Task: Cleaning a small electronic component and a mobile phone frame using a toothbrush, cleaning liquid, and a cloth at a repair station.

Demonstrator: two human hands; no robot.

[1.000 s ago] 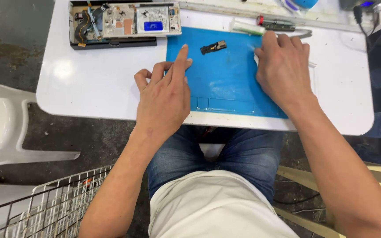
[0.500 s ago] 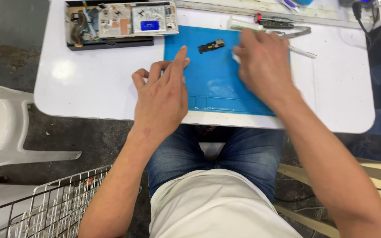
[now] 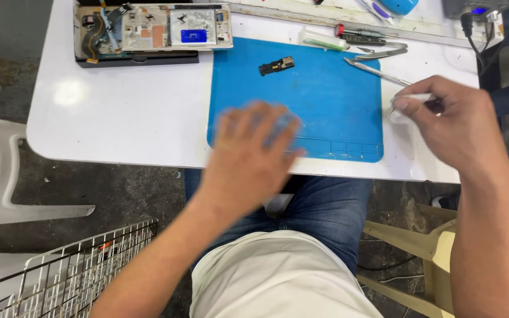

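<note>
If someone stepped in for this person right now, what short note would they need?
Left hand: blurred, open and empty, over the near edge of the blue mat.
Right hand: pinching a small white object just right of the mat; what it is, I cannot tell.
Small dark component: lying on the mat, untouched.
Opened phone: top left of the white table.
Tweezers: by the mat's far right corner.

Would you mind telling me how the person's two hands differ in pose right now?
The left hand lies flat and spread on the blue mat, holding nothing and blurred; the right hand is curled and sharp, off the mat over the white table. The right hand pinches a small white thing; the left does not. Both are bare, palms down.
</note>
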